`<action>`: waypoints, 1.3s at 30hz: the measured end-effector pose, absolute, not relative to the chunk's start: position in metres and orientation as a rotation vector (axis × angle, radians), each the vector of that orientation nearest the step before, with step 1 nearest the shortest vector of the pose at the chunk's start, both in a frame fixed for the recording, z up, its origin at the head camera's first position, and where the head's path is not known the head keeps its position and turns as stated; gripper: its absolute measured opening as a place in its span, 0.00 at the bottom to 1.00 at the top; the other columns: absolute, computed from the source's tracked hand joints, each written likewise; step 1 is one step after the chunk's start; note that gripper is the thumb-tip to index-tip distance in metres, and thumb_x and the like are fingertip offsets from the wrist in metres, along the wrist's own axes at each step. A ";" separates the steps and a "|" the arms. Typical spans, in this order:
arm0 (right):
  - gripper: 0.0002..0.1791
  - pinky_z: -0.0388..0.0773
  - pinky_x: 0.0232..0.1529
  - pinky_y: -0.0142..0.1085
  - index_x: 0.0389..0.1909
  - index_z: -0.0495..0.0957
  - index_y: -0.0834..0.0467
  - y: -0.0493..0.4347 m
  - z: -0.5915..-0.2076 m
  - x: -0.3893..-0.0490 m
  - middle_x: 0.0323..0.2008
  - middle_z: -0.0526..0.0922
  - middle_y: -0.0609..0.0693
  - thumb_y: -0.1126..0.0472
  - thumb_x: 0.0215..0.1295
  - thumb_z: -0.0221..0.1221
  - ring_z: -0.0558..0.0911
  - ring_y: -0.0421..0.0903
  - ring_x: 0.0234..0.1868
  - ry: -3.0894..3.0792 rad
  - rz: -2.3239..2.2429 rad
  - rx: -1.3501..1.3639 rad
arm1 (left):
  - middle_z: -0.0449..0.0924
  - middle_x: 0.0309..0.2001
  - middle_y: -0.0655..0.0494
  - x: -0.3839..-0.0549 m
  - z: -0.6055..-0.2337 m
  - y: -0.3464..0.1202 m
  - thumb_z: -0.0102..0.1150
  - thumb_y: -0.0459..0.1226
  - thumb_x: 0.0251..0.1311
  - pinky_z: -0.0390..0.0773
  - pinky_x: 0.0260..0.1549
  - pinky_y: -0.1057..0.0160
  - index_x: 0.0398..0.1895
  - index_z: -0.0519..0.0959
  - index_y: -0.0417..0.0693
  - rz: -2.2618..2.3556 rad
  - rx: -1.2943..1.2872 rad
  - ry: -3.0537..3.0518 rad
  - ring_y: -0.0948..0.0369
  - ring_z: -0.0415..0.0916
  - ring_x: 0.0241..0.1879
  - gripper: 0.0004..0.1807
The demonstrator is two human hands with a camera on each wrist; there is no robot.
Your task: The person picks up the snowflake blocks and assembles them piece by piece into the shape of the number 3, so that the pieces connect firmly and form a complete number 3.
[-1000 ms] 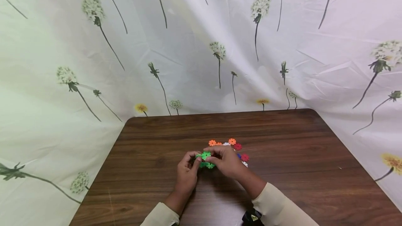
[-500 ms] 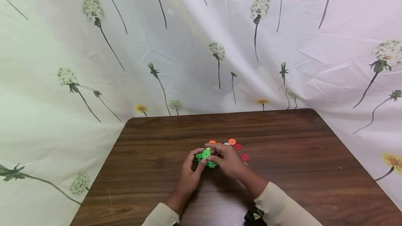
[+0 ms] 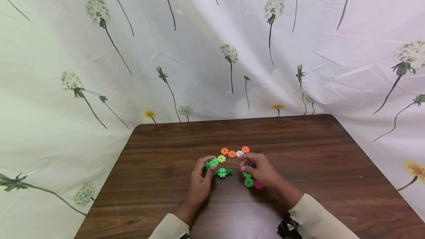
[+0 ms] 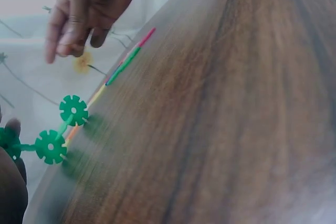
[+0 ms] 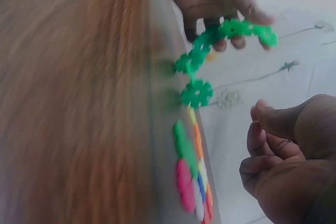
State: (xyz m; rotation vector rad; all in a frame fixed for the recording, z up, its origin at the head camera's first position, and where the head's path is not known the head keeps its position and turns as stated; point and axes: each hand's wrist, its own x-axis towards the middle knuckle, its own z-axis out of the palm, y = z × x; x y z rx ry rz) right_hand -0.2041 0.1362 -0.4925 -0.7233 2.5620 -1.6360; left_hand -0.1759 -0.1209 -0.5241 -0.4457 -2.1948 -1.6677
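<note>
Seemingly mid-linking, my left hand [image 3: 200,178] grips a green disc chain [image 5: 197,57] well inside the table's far edge [image 3: 232,122]; my right hand [image 3: 261,168], loosely curled, empty, probably needs another disc [image 3: 247,183].

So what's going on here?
A person is handling interlocking notched plastic discs at a wood-grain table. The left hand holds a chain of linked green discs. The right hand hovers over other discs, holding nothing that I can see. Lying on the table, not in the chain, are a yellow disc, a white disc, a pink disc and some orange ones, among others.
</note>
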 end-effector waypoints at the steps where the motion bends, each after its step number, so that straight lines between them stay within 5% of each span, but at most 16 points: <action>1: 0.16 0.82 0.41 0.29 0.57 0.85 0.71 0.139 -0.494 -0.204 0.40 0.89 0.57 0.73 0.71 0.68 0.83 0.38 0.39 2.583 -1.617 -0.719 | 0.83 0.58 0.51 -0.176 -0.524 -0.121 0.58 0.34 0.81 0.78 0.64 0.64 0.67 0.79 0.42 -1.672 -0.440 -2.202 0.66 0.79 0.61 0.16; 11: 0.08 0.75 0.44 0.36 0.45 0.93 0.58 0.149 -0.512 -0.207 0.44 0.86 0.50 0.64 0.66 0.75 0.78 0.45 0.46 2.912 -1.160 -0.685 | 0.83 0.65 0.40 -0.176 -0.524 -0.123 0.57 0.32 0.81 0.78 0.67 0.61 0.69 0.77 0.40 -1.701 -0.453 -2.175 0.68 0.77 0.65 0.18; 22: 0.06 0.68 0.57 0.54 0.39 0.90 0.53 0.143 -0.517 -0.210 0.42 0.81 0.45 0.66 0.64 0.75 0.75 0.47 0.50 2.952 -1.032 -0.574 | 0.82 0.65 0.45 -0.177 -0.524 -0.124 0.57 0.32 0.81 0.79 0.68 0.59 0.71 0.76 0.36 -1.651 -0.476 -2.194 0.66 0.77 0.67 0.20; 39: 0.09 0.60 0.54 0.48 0.38 0.82 0.48 0.143 -0.514 -0.212 0.47 0.78 0.44 0.62 0.68 0.73 0.70 0.48 0.55 2.836 -1.003 -0.563 | 0.82 0.63 0.46 -0.176 -0.524 -0.124 0.56 0.31 0.81 0.79 0.68 0.59 0.71 0.75 0.33 -1.624 -0.489 -2.202 0.63 0.78 0.67 0.20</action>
